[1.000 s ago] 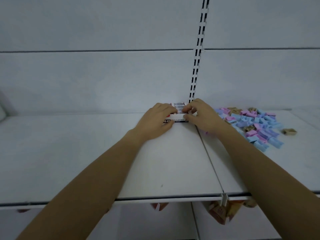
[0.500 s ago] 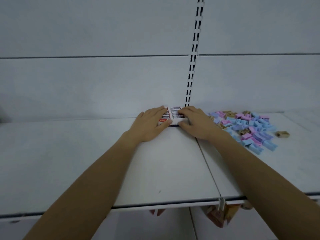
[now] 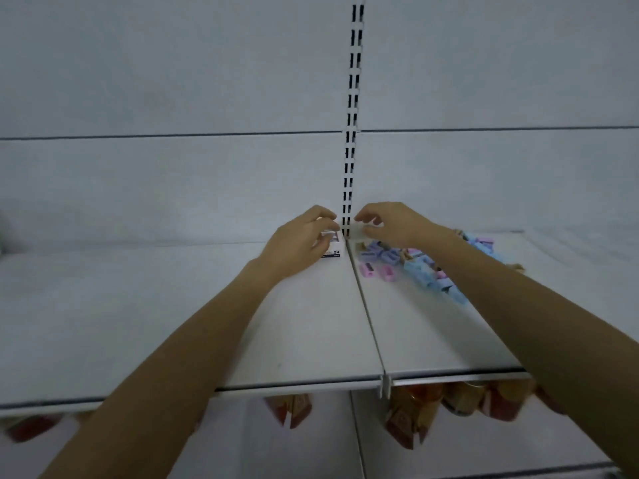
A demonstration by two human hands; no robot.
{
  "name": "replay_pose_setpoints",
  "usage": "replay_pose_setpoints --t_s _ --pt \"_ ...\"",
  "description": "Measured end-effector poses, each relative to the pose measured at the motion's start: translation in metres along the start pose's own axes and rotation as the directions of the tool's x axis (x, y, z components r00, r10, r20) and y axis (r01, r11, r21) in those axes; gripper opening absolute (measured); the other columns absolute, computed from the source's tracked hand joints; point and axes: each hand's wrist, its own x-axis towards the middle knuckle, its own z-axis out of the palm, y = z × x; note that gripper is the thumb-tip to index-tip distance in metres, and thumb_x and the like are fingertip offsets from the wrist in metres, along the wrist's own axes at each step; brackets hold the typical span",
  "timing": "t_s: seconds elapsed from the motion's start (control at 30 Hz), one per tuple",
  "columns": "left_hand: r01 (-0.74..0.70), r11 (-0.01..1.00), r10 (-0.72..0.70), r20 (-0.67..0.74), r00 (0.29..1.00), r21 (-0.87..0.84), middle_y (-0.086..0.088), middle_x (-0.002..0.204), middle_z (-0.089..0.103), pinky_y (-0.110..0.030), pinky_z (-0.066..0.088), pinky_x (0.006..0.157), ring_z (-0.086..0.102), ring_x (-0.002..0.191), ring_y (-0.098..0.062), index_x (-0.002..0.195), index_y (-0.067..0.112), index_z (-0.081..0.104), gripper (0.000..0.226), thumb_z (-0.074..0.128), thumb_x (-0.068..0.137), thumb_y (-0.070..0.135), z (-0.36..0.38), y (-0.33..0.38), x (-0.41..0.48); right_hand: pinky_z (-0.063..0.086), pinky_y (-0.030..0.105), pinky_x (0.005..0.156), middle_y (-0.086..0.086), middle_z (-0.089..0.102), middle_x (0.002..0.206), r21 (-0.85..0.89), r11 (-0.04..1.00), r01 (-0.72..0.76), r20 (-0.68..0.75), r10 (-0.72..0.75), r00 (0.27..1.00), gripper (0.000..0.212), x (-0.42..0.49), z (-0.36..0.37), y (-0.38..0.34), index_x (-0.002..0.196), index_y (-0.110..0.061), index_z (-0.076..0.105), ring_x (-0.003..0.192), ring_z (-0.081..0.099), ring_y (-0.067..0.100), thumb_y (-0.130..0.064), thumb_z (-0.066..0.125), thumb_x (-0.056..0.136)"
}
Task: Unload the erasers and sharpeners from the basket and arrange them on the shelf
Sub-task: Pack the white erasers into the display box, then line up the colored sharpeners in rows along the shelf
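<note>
A small stack of white boxed erasers (image 3: 332, 251) with printed labels stands at the back of the white shelf (image 3: 155, 305), right against the slotted upright. My left hand (image 3: 299, 242) curls over it, fingers on top and thumb at the front. My right hand (image 3: 392, 224) hovers just right of the upright with loosely curled fingers and nothing in it. Under and beside that hand lies a loose pile of pink, blue, purple and tan sharpeners (image 3: 420, 267). No basket is in view.
The slotted black-and-white upright (image 3: 351, 150) rises from the seam between two shelf panels. Red and orange packets (image 3: 408, 420) hang on the level below the shelf's front edge. The left panel is bare white surface.
Both hands lay flat against the eraser stack before. Now my right hand has lifted off it and hovers to the right, while my left hand curls round the stack at the back wall.
</note>
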Motion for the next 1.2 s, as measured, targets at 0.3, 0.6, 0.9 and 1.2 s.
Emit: replay_pose_setpoints --t_s 0.3,0.6,0.9,1.2 --pt "0.056 0.978 -0.129 0.370 0.920 0.201 -0.009 0.120 0.053 -0.032 0.040 0.084 0.045 0.116 -0.022 0.126 0.021 0.054 0.034 0.052 0.093 0.029 0.011 0.042 0.047 0.039 0.028 0.093 0.009 0.053 0.131 -0.057 0.997 -0.045 0.092 0.050 0.995 0.036 -0.011 -0.004 0.047 0.127 -0.012 0.052 0.115 0.051 0.024 -0.012 0.052 0.091" --pt "0.113 0.961 -0.233 0.518 0.823 0.252 -0.008 0.120 0.055 -0.033 0.040 0.082 0.042 0.115 -0.028 0.125 0.026 0.055 0.035 0.051 0.091 0.019 0.032 0.039 0.068 0.042 0.027 0.082 0.011 0.062 0.118 -0.095 0.995 0.015 0.189 0.003 0.982 0.032 0.012 0.006 0.038 0.120 -0.013 0.059 0.099 0.058 0.025 -0.011 0.045 0.092" --pt "0.149 0.988 -0.149 0.316 0.937 0.023 -0.005 0.100 0.059 -0.030 0.043 0.076 0.056 0.096 -0.023 0.101 0.007 0.059 0.023 0.066 0.084 0.021 0.014 0.028 0.065 0.040 0.019 0.070 0.007 0.061 0.101 0.198 0.980 0.032 -0.106 -0.011 0.994 0.020 0.011 0.002 0.053 0.107 -0.007 0.062 0.085 0.054 0.015 -0.014 0.056 0.089" --pt "0.045 0.956 0.018 0.211 0.977 -0.289 0.006 0.089 0.050 -0.011 0.039 0.064 0.049 0.064 -0.003 0.108 0.018 0.058 0.024 0.063 0.085 0.012 0.011 0.044 0.073 0.053 0.017 0.069 0.009 0.062 0.087 0.773 0.632 -0.058 -0.077 0.185 0.980 0.014 -0.040 -0.026 0.056 0.088 -0.015 0.064 0.075 0.058 0.016 -0.003 0.058 0.087"
